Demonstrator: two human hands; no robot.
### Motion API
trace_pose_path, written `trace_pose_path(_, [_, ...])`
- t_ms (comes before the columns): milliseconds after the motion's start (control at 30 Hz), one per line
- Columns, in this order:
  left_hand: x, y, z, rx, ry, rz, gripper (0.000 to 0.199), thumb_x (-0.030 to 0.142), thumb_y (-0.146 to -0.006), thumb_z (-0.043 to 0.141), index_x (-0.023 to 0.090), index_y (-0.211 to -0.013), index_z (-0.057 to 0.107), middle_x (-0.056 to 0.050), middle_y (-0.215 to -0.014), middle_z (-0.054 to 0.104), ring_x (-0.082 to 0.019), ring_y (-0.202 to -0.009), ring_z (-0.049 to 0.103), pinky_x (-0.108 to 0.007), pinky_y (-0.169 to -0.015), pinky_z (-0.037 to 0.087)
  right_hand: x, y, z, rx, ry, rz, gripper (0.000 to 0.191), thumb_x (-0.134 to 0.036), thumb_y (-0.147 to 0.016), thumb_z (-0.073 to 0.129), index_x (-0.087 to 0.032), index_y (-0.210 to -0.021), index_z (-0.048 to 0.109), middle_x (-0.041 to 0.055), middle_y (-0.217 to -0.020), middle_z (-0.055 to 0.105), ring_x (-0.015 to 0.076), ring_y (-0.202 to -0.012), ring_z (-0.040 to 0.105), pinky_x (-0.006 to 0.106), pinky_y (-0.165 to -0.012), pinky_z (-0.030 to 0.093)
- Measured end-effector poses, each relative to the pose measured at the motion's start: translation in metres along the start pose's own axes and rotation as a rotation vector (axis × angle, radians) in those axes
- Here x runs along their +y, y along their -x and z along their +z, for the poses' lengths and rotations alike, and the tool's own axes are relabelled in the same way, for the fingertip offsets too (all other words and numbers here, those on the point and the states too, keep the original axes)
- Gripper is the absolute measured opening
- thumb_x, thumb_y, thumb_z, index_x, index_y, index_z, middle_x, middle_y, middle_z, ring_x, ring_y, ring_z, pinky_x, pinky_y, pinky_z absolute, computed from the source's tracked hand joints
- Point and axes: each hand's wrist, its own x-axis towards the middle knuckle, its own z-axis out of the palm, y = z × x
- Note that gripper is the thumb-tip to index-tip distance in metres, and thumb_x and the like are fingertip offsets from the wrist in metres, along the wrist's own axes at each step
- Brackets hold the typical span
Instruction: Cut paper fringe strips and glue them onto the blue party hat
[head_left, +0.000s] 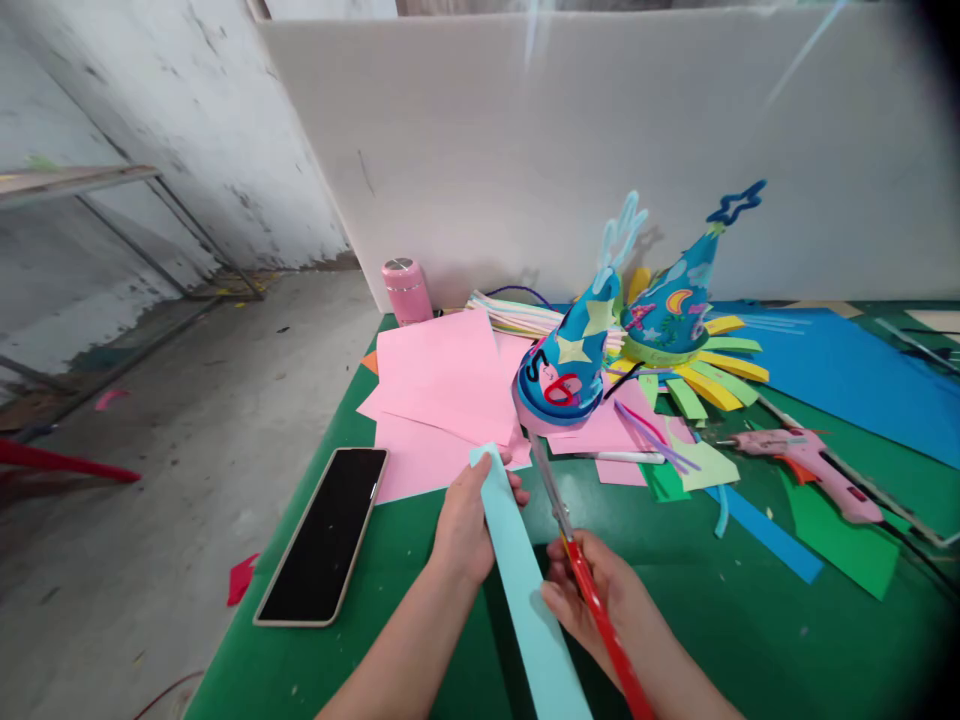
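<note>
My left hand (466, 515) is closed on the upper end of a long light-blue paper strip (517, 570), thumb on top. The strip runs down toward me past the bottom of the view. Red-handled scissors (581, 570) rest in my right hand (592, 590), blades together and pointing away from me. The fingertips of that hand also touch the strip's right edge. Just beyond the blade tips stands a blue cone party hat (574, 350) with stars, a red 6 and a light-blue pipe-cleaner topper.
Pink paper sheets (442, 380) and a phone (324, 535) lie on the left. A second cone hat (671, 300) stands at the back on yellow and green strips. To the right are a pink glue gun (810, 465) and blue paper (847, 370). A pink flask (406, 292) stands behind.
</note>
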Motion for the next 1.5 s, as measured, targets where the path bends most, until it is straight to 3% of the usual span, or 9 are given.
trace_pose_path(100, [0.003, -0.001, 0.001, 0.009, 0.048, -0.024, 0.018, 0.03, -0.072, 0.055, 0.014, -0.077, 0.056, -0.001, -0.054, 0.057, -0.015, -0.048, 0.056, -0.027, -0.05, 0.045, -0.016, 0.0, 0.01, 0.022, 0.244, -0.086, 0.033, -0.025, -0.059, 0.069, -0.02, -0.082, 0.046, -0.004, -0.066, 0.052, 0.0116, -0.057, 0.048, 0.025, -0.055, 0.04])
trace_pose_path(300, [0.003, 0.008, 0.007, -0.082, 0.1, -0.026, 0.021, 0.032, -0.076, 0.051, 0.012, -0.073, 0.058, -0.004, -0.059, 0.061, -0.017, -0.055, 0.059, -0.03, -0.058, 0.047, -0.02, -0.013, 0.009, 0.046, 0.167, -0.126, 0.025, -0.019, -0.06, 0.065, -0.019, -0.074, 0.045, -0.0052, -0.062, 0.049, 0.0112, -0.057, 0.048, 0.024, -0.054, 0.04])
trace_pose_path(500, [-0.004, 0.008, 0.006, -0.212, 0.135, -0.127, 0.026, 0.032, -0.078, 0.051, 0.009, -0.082, 0.062, -0.008, -0.067, 0.066, -0.019, -0.064, 0.062, -0.03, -0.066, 0.047, -0.02, -0.025, -0.004, 0.082, 0.191, -0.161, 0.025, -0.024, -0.061, 0.064, -0.018, -0.081, 0.05, -0.0017, -0.064, 0.054, 0.0145, -0.058, 0.051, 0.028, -0.058, 0.042])
trace_pose_path(867, [-0.007, 0.001, 0.001, -0.036, 0.124, -0.086, 0.014, 0.021, -0.076, 0.052, 0.009, -0.081, 0.057, -0.008, -0.064, 0.066, -0.022, -0.062, 0.063, -0.035, -0.068, 0.047, -0.038, -0.034, -0.014, 0.192, 0.337, -0.282, 0.024, -0.018, -0.065, 0.057, -0.019, -0.087, 0.047, 0.0016, -0.072, 0.058, 0.0175, -0.066, 0.057, 0.031, -0.064, 0.047])
trace_pose_path(1100, [-0.013, 0.002, 0.003, 0.066, 0.124, -0.09, 0.009, 0.019, -0.078, 0.047, 0.012, -0.08, 0.053, -0.004, -0.056, 0.062, -0.018, -0.054, 0.06, -0.033, -0.063, 0.047, -0.089, -0.064, 0.002, 0.045, 0.395, -0.53, 0.034, -0.019, -0.068, 0.056, -0.023, -0.101, 0.046, 0.0015, -0.091, 0.059, 0.0159, -0.082, 0.058, 0.028, -0.073, 0.048])
trace_pose_path(1267, [-0.016, 0.006, 0.005, 0.021, 0.137, -0.1, 0.007, 0.019, -0.076, 0.048, 0.013, -0.076, 0.05, -0.005, -0.056, 0.06, -0.019, -0.049, 0.058, -0.035, -0.058, 0.046, -0.119, -0.089, 0.027, -0.091, 0.456, -0.7, 0.035, -0.023, -0.067, 0.058, -0.024, -0.101, 0.048, 0.002, -0.106, 0.056, 0.0147, -0.086, 0.058, 0.026, -0.074, 0.048])
trace_pose_path(1400, [-0.016, 0.005, 0.006, 0.019, 0.14, -0.123, 0.007, 0.018, -0.078, 0.043, 0.013, -0.078, 0.048, -0.007, -0.057, 0.059, -0.019, -0.051, 0.058, -0.035, -0.059, 0.045, -0.123, -0.113, 0.041, -0.154, 0.514, -0.751, 0.038, -0.023, -0.07, 0.058, -0.024, -0.106, 0.046, 0.0007, -0.112, 0.054, 0.0127, -0.093, 0.055, 0.024, -0.078, 0.046])
trace_pose_path(1500, [-0.016, 0.004, 0.006, 0.033, 0.132, -0.128, 0.006, 0.018, -0.079, 0.043, 0.014, -0.077, 0.046, -0.006, -0.058, 0.059, -0.019, -0.052, 0.058, -0.036, -0.061, 0.045, -0.114, -0.141, 0.046, -0.161, 0.592, -0.72, 0.038, -0.018, -0.071, 0.059, -0.018, -0.107, 0.047, 0.0048, -0.105, 0.058, 0.0156, -0.091, 0.056, 0.03, -0.079, 0.046])
